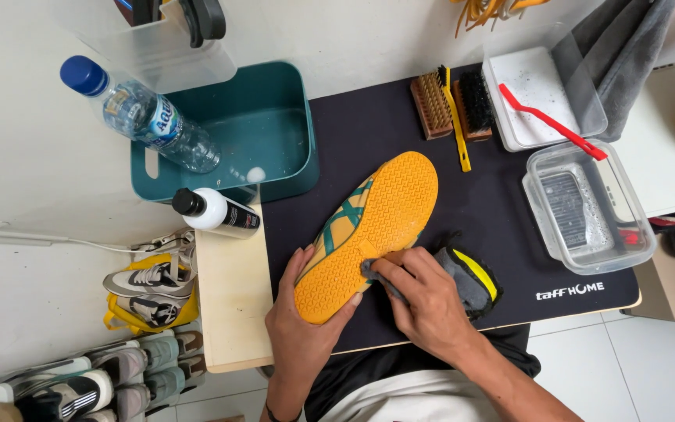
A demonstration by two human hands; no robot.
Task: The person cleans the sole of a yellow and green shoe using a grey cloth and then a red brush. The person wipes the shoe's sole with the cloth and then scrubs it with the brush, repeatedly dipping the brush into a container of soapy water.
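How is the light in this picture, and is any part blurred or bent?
Head view: even, soft light, faint shadows; sharp on the orange sole and both hands; small glare on the clear tub; bottle and edges bent by the wide lens.

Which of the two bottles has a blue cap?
The clear plastic water bottle, leaning on the teal tub; the white bottle beside it has a black cap.

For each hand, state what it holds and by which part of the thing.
The left hand grips the yellow shoe at its heel end, sole up. The right hand presses a grey cloth against the sole.
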